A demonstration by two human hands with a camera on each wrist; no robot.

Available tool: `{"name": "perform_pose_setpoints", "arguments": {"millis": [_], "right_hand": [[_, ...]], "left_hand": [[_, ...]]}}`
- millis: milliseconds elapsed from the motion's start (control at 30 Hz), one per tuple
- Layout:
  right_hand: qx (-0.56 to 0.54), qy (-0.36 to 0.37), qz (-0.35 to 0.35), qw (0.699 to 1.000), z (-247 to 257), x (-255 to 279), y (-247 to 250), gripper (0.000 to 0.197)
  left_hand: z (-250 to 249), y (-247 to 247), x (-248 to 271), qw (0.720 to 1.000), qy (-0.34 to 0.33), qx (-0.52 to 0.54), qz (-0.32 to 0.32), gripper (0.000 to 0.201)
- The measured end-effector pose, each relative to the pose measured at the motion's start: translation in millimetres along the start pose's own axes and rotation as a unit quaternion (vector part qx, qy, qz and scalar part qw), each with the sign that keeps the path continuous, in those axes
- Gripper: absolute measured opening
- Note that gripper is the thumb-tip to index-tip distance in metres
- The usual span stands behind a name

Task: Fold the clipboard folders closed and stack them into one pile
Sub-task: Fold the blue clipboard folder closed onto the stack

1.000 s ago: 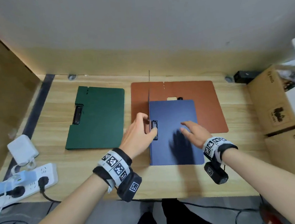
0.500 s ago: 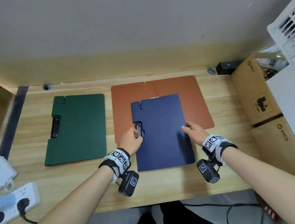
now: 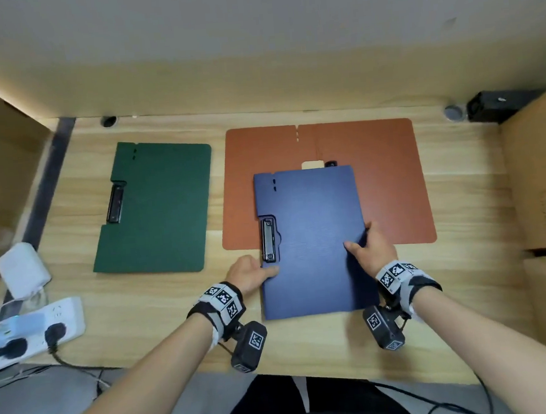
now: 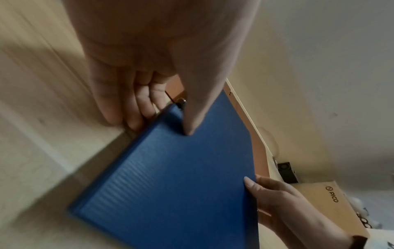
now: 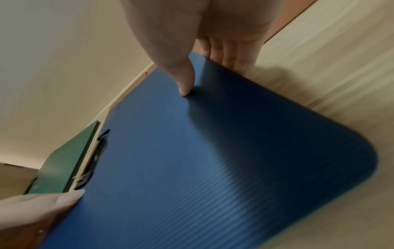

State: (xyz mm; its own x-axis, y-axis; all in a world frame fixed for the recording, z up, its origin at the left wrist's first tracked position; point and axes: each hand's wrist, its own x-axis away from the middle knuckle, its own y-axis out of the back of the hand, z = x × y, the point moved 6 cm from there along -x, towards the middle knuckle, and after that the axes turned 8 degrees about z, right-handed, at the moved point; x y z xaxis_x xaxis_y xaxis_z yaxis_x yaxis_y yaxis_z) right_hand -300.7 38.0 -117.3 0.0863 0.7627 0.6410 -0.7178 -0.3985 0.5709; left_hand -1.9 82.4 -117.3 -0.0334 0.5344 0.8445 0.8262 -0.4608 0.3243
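The blue clipboard folder (image 3: pixel 313 239) is folded closed and lies partly over the open orange folder (image 3: pixel 390 178). My left hand (image 3: pixel 254 275) pinches its left edge just below the black clip (image 3: pixel 268 239), thumb on top and fingers underneath (image 4: pixel 136 116). My right hand (image 3: pixel 366 248) grips its right edge the same way, thumb on the cover (image 5: pixel 185 84). The blue folder (image 4: pixel 175 176) looks slightly lifted off the desk. A closed green folder (image 3: pixel 154 206) lies flat to the left, apart from the others.
Cardboard boxes (image 3: pixel 544 179) stand along the desk's right side. A white power strip (image 3: pixel 30 330) and a white adapter (image 3: pixel 22 272) sit at the left edge. A black device (image 3: pixel 499 107) is at the back right. The wooden desk (image 3: pixel 308 344) runs to a wall behind.
The blue folder's cover has come down from upright to closed. Both hands shifted to its side edges and drew it toward me.
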Motion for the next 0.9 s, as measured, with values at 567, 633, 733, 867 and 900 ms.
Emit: {"name": "perform_pose_setpoints", "arguments": {"millis": [567,633,733,867,900], "right_hand": [[-0.076,0.033,-0.058,0.995,106,21,-49,0.036],[-0.091,0.059,-0.055,0.993,134,16,-67,0.034],[-0.105,0.064,-0.044,0.991,170,5,-96,0.042],[-0.079,0.079,-0.031,0.993,217,-11,-135,0.046],[-0.078,0.085,-0.026,0.993,231,-11,-143,0.042]], "left_hand": [[20,131,-3,0.991,-0.136,0.006,-0.013,0.035],[32,164,-4,0.988,-0.144,-0.004,-0.046,0.032],[48,211,-4,0.982,-0.156,0.008,-0.106,0.029],[77,265,-3,0.974,-0.141,0.029,-0.176,0.029],[85,276,-3,0.972,-0.138,0.038,-0.187,0.032]]}}
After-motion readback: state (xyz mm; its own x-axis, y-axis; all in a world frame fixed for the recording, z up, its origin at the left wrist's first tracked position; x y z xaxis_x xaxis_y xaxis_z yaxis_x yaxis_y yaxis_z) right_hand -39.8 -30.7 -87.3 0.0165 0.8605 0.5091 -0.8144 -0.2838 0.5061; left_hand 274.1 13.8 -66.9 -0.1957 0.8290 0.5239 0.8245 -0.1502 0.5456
